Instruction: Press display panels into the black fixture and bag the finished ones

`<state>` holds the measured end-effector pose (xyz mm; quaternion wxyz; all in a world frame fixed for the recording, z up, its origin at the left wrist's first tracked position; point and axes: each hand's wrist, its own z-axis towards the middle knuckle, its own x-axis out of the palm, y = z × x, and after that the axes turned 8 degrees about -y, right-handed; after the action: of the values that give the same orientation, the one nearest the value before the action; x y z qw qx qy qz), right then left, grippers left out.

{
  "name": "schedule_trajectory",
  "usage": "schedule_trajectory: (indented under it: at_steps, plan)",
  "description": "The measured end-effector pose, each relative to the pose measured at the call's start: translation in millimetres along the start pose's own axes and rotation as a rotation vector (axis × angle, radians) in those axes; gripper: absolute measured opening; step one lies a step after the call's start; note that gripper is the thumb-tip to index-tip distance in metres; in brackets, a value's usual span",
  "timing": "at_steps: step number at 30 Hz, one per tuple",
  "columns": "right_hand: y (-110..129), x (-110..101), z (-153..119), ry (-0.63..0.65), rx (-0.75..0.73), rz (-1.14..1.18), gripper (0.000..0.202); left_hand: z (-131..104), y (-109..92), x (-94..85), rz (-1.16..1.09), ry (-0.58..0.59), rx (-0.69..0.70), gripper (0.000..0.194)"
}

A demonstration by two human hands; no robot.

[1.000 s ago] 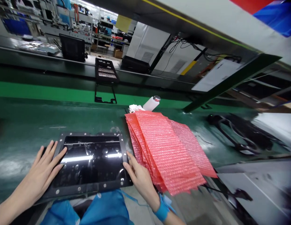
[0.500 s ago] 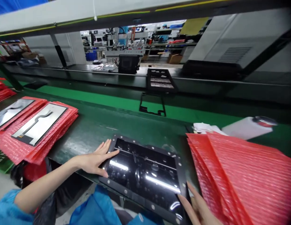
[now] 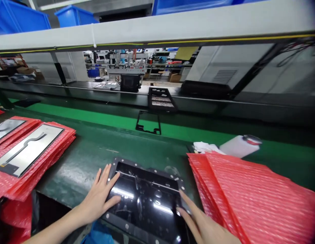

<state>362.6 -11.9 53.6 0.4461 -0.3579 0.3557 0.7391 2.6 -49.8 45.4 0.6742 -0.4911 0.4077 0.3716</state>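
A black framed panel with a glossy dark screen (image 3: 147, 203) lies on the green bench (image 3: 88, 152), with light dots along its border. My left hand (image 3: 99, 196) rests on its left edge, fingers spread, thumb and index finger over the screen. At the right edge is my right hand (image 3: 198, 217), its index finger and thumb apart on the frame and glass; its other fingers are hidden. Neither hand is closed around anything.
Red bubble-wrap sleeves (image 3: 251, 189) are piled on the right, by a white bottle (image 3: 240, 146) and white tissue (image 3: 205, 147). At left, a silver-backed screen (image 3: 30, 147) lies on more red sleeves. A thin black frame (image 3: 148, 122) lies beyond the bench.
The view has tilted up and shifted right. My right hand has moved up along the panel's right edge. My left hand stays at the left edge, fingers pointing more upward.
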Motion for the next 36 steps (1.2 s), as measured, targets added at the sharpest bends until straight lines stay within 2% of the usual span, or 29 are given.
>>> schedule_trajectory:
  at_steps: [1,3,7,12,16,19,22,25,27,30,31,33,36]
  plan:
    - [8,-1,14,-0.042,-0.068,0.016,0.044,-1,-1,3.3,0.031,-0.044,-0.003,0.065]
    - [26,2,41,-0.047,-0.172,0.13,0.042,-4,-2,8.0,0.074,-0.109,-0.002,0.066]
    - [52,27,75,0.1,-0.206,0.352,0.043,-8,1,13.8,0.13,-0.176,0.009,0.07]
    - [59,52,79,0.105,-0.218,0.403,0.057,-9,2,19.3,0.179,-0.22,-0.013,0.067]
    - [54,62,83,0.074,-0.183,0.482,0.052,-8,0,19.5,0.152,-0.241,-0.031,0.066]
    - [53,62,90,0.063,-0.159,0.535,0.044,-8,1,20.5,0.047,-0.251,-0.044,0.064]
    - [53,48,96,0.072,-0.167,0.577,0.037,-6,4,23.4,-0.187,-0.303,-0.026,0.053]
    - [48,24,101,0.148,-0.137,0.576,0.033,-2,0,21.0,-0.529,-0.339,-0.07,0.046]
    - [39,7,104,0.239,-0.08,0.556,0.03,1,-9,14.1,-0.823,-0.276,-0.137,0.046]
    - [26,-12,111,0.338,0.025,0.658,0.034,6,-28,1.2,-1.37,-0.099,-0.153,0.049]
    - [23,-17,114,0.331,0.068,0.718,0.034,8,-34,-1.8,-1.551,-0.061,-0.141,0.052]
    - [21,-23,120,0.231,0.172,0.8,0.034,13,-48,-4.5,-1.845,-0.053,-0.131,0.058]
    - [30,-25,128,0.051,0.322,0.859,0.042,28,-71,-1.7,-2.052,-0.136,-0.172,0.052]
